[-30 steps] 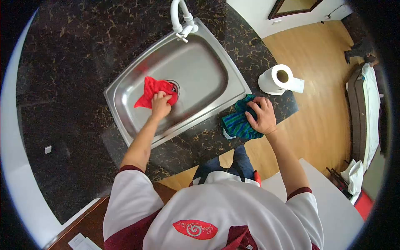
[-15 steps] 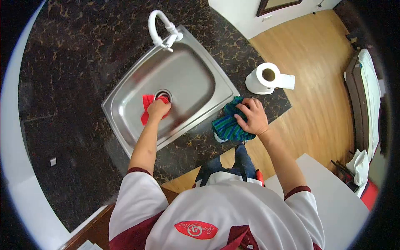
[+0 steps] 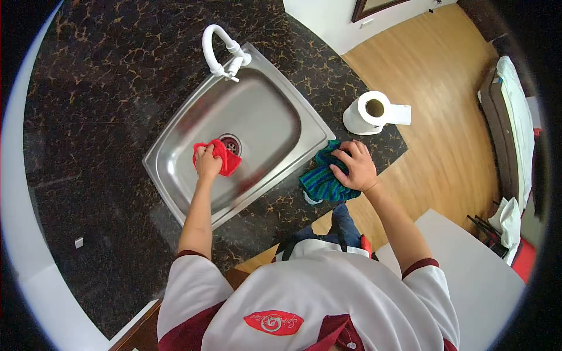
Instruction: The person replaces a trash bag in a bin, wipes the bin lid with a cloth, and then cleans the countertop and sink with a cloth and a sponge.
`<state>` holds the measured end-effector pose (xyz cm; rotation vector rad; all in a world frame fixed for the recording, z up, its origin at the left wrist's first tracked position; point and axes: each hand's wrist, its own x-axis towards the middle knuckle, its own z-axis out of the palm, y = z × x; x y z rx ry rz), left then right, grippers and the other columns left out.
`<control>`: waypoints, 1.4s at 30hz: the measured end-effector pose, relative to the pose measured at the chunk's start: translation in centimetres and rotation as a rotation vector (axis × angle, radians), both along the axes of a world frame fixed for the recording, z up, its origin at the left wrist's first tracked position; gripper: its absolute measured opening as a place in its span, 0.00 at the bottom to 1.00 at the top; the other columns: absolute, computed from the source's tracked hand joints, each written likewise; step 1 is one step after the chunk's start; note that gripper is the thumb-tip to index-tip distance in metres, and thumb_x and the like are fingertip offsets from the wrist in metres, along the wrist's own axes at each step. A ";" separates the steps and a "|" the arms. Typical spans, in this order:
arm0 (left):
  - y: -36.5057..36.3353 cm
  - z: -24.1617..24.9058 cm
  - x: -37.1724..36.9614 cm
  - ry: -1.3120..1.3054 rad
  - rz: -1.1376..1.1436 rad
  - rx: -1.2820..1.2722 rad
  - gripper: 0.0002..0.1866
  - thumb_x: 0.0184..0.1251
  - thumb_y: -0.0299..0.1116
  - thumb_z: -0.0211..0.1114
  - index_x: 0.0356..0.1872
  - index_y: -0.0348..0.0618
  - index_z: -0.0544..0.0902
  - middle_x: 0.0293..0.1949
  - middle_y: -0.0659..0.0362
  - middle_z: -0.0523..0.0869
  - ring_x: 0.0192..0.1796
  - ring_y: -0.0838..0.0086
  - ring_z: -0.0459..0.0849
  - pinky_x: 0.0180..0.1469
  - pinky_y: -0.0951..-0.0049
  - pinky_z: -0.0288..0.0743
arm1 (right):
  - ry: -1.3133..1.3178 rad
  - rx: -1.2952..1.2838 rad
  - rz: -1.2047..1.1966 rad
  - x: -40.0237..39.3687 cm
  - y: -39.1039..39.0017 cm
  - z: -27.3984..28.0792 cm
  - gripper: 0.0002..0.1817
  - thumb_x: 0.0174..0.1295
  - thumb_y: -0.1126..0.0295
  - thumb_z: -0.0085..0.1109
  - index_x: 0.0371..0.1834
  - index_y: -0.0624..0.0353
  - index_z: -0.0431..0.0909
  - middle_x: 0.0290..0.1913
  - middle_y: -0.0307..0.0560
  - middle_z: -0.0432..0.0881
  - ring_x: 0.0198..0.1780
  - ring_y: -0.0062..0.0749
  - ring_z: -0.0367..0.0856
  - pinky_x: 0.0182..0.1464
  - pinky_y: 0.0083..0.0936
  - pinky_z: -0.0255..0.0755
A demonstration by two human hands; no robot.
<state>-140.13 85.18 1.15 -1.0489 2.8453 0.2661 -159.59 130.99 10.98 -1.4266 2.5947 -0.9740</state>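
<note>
Inside the steel sink [image 3: 263, 111], my left hand [image 3: 208, 162] grips a red cloth [image 3: 230, 164] against the basin floor, just left of and below the drain [image 3: 230, 144]. My right hand [image 3: 356, 166] rests on a blue-green striped cloth [image 3: 325, 182] on the counter beside the sink's right corner. Its fingers are bent over the cloth, with the thumb and fingers somewhat apart. A small pale item shows under the lower edge of the striped cloth; I cannot tell what it is.
A white curved faucet [image 3: 218, 50] rises at the sink's back edge. A paper roll [image 3: 365, 114] stands near the right end of the dark counter [image 3: 99, 134]. A small white object [image 3: 79, 242] lies at the left. A white surface [image 3: 451, 263] is at lower right.
My left hand has moved the red cloth left off the drain, which now shows more fully. My right hand remains on the striped cloth. The view has shifted slightly.
</note>
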 end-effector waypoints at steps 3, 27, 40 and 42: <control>1.7 -1.5 -1.5 0.008 0.050 0.073 0.25 0.62 0.37 0.62 0.62 0.49 0.81 0.60 0.52 0.74 0.65 0.52 0.70 0.65 0.49 0.67 | 0.014 0.008 0.016 0.0 -0.2 0.1 0.18 0.54 0.61 0.70 0.47 0.53 0.81 0.47 0.49 0.76 0.50 0.49 0.75 0.55 0.43 0.71; 2.8 -0.6 0.7 0.235 -0.102 0.036 0.18 0.65 0.33 0.65 0.56 0.48 0.83 0.61 0.52 0.77 0.66 0.52 0.71 0.67 0.49 0.65 | 0.005 0.064 0.003 0.1 -0.6 -0.1 0.18 0.55 0.61 0.68 0.47 0.54 0.81 0.48 0.51 0.75 0.50 0.51 0.73 0.55 0.44 0.70; -2.8 0.3 8.1 0.164 -0.282 0.008 0.15 0.59 0.26 0.62 0.48 0.43 0.84 0.64 0.49 0.76 0.67 0.50 0.72 0.69 0.51 0.66 | 0.006 0.099 -0.009 0.4 -0.7 -0.1 0.19 0.55 0.61 0.67 0.48 0.56 0.81 0.49 0.55 0.75 0.50 0.53 0.73 0.55 0.44 0.70; -3.9 -1.0 9.7 0.106 -0.047 -0.149 0.27 0.67 0.38 0.62 0.66 0.42 0.75 0.69 0.41 0.70 0.72 0.46 0.67 0.73 0.48 0.61 | 0.002 0.092 -0.006 0.2 -0.7 -0.1 0.19 0.55 0.61 0.67 0.48 0.56 0.81 0.49 0.55 0.75 0.50 0.53 0.73 0.55 0.44 0.69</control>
